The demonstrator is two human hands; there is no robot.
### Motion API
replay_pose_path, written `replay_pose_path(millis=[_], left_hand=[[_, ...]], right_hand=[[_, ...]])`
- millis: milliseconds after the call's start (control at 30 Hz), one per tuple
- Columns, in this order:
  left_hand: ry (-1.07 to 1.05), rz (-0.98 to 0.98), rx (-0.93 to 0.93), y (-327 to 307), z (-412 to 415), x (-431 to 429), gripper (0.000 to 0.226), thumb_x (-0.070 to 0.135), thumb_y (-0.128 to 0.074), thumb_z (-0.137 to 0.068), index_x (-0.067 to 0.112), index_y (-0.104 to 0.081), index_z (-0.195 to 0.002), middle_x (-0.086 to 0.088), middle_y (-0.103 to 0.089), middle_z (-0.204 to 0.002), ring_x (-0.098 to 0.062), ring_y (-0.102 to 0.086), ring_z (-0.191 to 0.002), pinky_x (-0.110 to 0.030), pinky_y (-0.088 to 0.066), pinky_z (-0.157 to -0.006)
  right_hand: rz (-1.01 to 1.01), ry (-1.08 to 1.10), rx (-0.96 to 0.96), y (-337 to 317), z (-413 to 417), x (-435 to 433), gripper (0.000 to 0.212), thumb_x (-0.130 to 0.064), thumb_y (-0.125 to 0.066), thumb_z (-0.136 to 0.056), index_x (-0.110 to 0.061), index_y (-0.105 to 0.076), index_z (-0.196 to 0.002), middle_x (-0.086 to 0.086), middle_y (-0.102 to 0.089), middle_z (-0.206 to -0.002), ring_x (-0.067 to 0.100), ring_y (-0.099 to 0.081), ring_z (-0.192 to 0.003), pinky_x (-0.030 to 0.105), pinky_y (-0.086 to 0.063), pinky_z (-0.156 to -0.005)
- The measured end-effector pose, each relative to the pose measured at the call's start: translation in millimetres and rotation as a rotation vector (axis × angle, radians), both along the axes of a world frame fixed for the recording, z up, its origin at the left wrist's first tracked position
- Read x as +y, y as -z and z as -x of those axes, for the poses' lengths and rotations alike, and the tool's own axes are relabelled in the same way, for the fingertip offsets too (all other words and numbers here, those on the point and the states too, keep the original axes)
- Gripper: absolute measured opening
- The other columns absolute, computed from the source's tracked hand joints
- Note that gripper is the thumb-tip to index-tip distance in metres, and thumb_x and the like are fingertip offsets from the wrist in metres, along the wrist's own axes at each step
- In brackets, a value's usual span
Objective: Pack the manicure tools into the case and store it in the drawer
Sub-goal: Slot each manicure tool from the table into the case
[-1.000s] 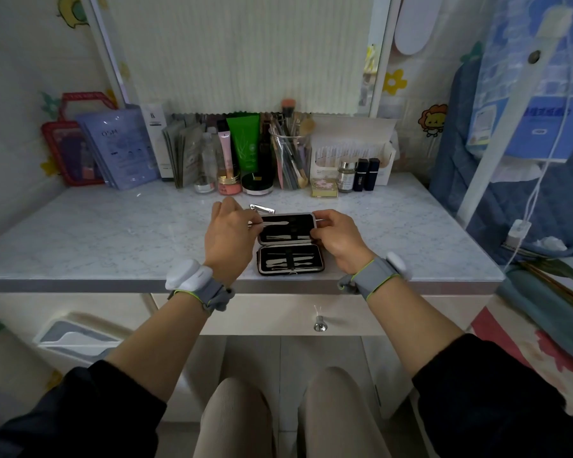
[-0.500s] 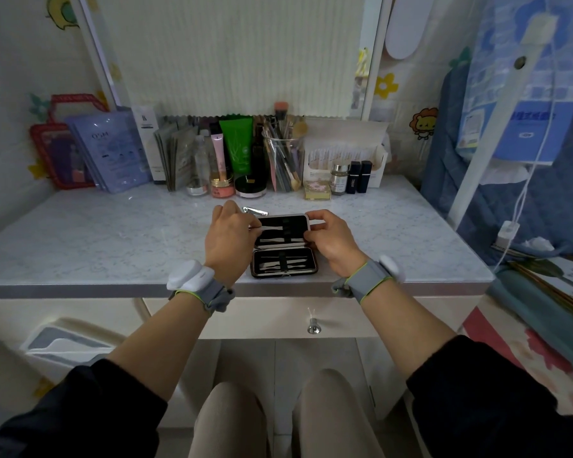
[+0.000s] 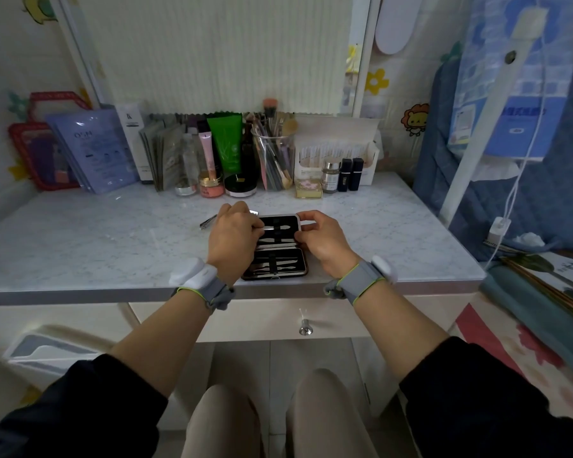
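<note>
A black manicure case (image 3: 278, 262) lies open near the front edge of the marble desk top (image 3: 113, 239), with several metal tools strapped in both halves. My left hand (image 3: 234, 238) pinches a thin silver tool (image 3: 273, 228) and holds it across the far half of the case. My right hand (image 3: 321, 238) grips the right edge of that far half. Silver nail clippers (image 3: 208, 223) lie on the desk just left of my left hand. The drawer (image 3: 265, 320) under the desk is closed; its round knob (image 3: 305, 329) shows below the case.
Cosmetics line the back of the desk: a green tube (image 3: 227, 142), a brush cup (image 3: 273, 160), jars, a white box (image 3: 336, 153) and purple sachets (image 3: 93, 150). A blue quilted chair (image 3: 510, 193) and a white cable (image 3: 510, 200) stand to the right. My knees are under the desk.
My left hand has slid the silver tool further right over the far half of the case. The right hand has shifted slightly along the case edge. The view has tilted a little.
</note>
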State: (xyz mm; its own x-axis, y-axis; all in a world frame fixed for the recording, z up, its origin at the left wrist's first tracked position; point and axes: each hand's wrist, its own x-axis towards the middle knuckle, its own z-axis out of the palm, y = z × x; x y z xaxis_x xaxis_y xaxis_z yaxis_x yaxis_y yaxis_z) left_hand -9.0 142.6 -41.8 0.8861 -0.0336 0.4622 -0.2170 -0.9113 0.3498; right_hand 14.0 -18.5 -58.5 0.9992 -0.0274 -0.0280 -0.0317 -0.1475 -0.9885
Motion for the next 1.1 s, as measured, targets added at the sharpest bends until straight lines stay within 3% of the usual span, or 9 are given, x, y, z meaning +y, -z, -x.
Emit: replay_pose_path(millis=[400,800,933,1100], left_hand=[[0.039,-0.036,0.002,2,-6,-1,0.024,0.015,-0.061,-0.09,0.003,-0.07,-0.109,-0.015,-0.062,-0.105,-0.031,-0.053,-0.103,-0.037,-0.044,-0.088],[0.082,-0.064,0.027,0,-3,-1,0.021,0.013,-0.056,-0.092,0.004,-0.074,-0.1,-0.014,-0.064,-0.103,-0.031,-0.055,-0.102,-0.037,-0.044,-0.084],[0.083,-0.032,0.051,2,1,0,0.021,0.014,-0.058,-0.091,0.006,-0.075,-0.1,-0.013,-0.064,-0.104,-0.029,-0.055,-0.104,-0.035,-0.043,-0.085],[0.088,-0.013,0.092,2,3,-1,0.021,0.015,-0.059,-0.091,0.007,-0.074,-0.103,-0.014,-0.063,-0.105,-0.029,-0.055,-0.105,-0.035,-0.042,-0.086]], right_hand=[[0.01,0.012,0.007,0,2,0,0.031,0.006,-0.059,-0.081,-0.015,-0.06,-0.104,0.011,-0.065,-0.091,0.03,-0.065,-0.086,0.048,-0.055,-0.086],[0.11,0.023,0.019,-5,6,2,0.033,0.004,-0.059,-0.081,-0.009,-0.063,-0.111,0.011,-0.066,-0.096,0.03,-0.066,-0.094,0.047,-0.054,-0.091],[0.221,0.079,-0.016,-5,10,5,0.024,-0.004,-0.059,-0.084,-0.008,-0.064,-0.107,0.01,-0.069,-0.103,0.027,-0.064,-0.101,0.042,-0.052,-0.094],[0.502,0.081,-0.103,-8,17,6,0.025,-0.005,-0.053,-0.087,0.001,-0.065,-0.108,0.017,-0.067,-0.11,0.031,-0.061,-0.104,0.039,-0.05,-0.092]])
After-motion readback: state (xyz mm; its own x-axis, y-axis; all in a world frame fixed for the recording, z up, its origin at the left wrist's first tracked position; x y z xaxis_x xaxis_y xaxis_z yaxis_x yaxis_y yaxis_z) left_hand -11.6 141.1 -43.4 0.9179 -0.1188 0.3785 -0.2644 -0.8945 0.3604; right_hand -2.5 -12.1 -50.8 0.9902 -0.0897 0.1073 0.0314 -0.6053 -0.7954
